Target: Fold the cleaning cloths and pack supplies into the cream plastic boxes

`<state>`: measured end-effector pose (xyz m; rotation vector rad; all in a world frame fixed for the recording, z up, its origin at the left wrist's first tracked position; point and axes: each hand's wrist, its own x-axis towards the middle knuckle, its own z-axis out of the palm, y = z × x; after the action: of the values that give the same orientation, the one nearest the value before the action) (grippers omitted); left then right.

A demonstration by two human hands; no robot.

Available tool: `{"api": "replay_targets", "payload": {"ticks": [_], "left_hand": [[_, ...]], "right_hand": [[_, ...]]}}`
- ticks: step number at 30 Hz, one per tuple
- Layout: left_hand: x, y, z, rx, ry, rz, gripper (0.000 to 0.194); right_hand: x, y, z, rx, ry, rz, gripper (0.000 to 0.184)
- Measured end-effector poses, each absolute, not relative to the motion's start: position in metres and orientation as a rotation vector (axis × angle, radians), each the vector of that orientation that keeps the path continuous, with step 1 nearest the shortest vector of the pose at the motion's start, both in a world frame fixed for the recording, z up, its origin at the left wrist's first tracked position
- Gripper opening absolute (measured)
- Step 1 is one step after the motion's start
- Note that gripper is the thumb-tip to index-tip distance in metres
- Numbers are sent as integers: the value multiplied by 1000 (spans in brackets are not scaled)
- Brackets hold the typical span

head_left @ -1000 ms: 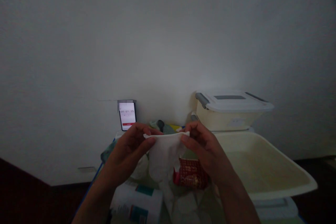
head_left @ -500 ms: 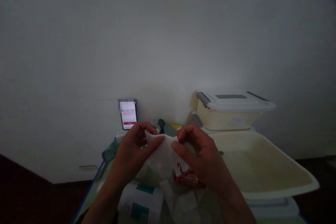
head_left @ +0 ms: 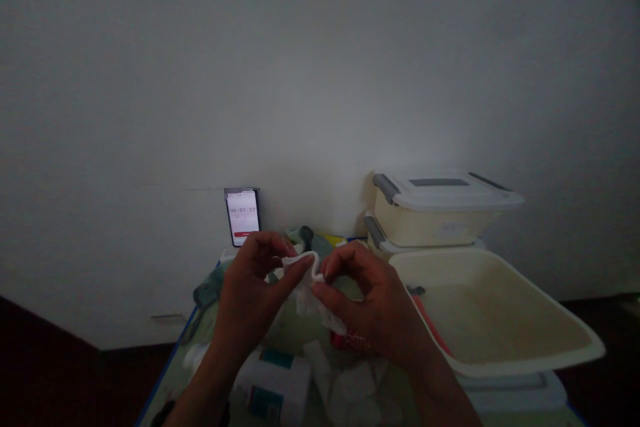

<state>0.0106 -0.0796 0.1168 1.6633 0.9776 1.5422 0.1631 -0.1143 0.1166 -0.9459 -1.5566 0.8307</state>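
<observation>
Between my hands a thin white cloth (head_left: 305, 293) hangs by its upper edge, which is folded and bent into a wave. My left hand (head_left: 257, 287) pinches this edge on the left between thumb and fingers. On the right, my right hand (head_left: 373, 300) pinches the same edge, close to the left thumb. Below the hands lies a white pack with teal labels (head_left: 277, 377), partly covered by my left forearm. A red patterned packet (head_left: 347, 340) sits beneath the cloth, half hidden by my right hand. Several white pieces (head_left: 355, 383) lie in front of it.
At the right stands a large cream basin (head_left: 500, 307), with a lidded storage box (head_left: 440, 207) behind it. A phone showing a timer (head_left: 243, 217) leans on the wall. Grey-green items (head_left: 307, 238) lie at the table's back, and a greenish cloth (head_left: 209, 287) is at its left edge.
The cloth's stretched edge has gone slack and buckled as my hands have come closer together. My right hand has shifted a little left and down.
</observation>
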Motion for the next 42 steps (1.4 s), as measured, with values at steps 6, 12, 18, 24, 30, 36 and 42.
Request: {"api": "replay_targets", "payload": {"ticks": [6, 12, 18, 24, 30, 36, 42], "left_hand": [[11, -86, 120, 1613, 778, 1345, 14], [6, -87, 120, 1613, 782, 1306, 9], [7, -88, 120, 1623, 763, 1316, 7], [9, -91, 123, 1642, 791, 1329, 8], [9, -88, 120, 1696, 850, 1363, 8], [10, -89, 120, 1729, 833, 1350, 8], [10, -91, 124, 1690, 823, 1381, 9]], "right_hand": [[163, -112, 115, -909, -1538, 803, 12], [163, -113, 120, -910, -1527, 814, 4], [165, -113, 120, -913, -1597, 704, 13], [169, -115, 123, -919, -1708, 594, 14], [166, -113, 117, -1041, -1497, 507, 7], [165, -115, 121, -981, -1582, 543, 6], [170, -117, 128, -878, -1715, 471, 19]]}}
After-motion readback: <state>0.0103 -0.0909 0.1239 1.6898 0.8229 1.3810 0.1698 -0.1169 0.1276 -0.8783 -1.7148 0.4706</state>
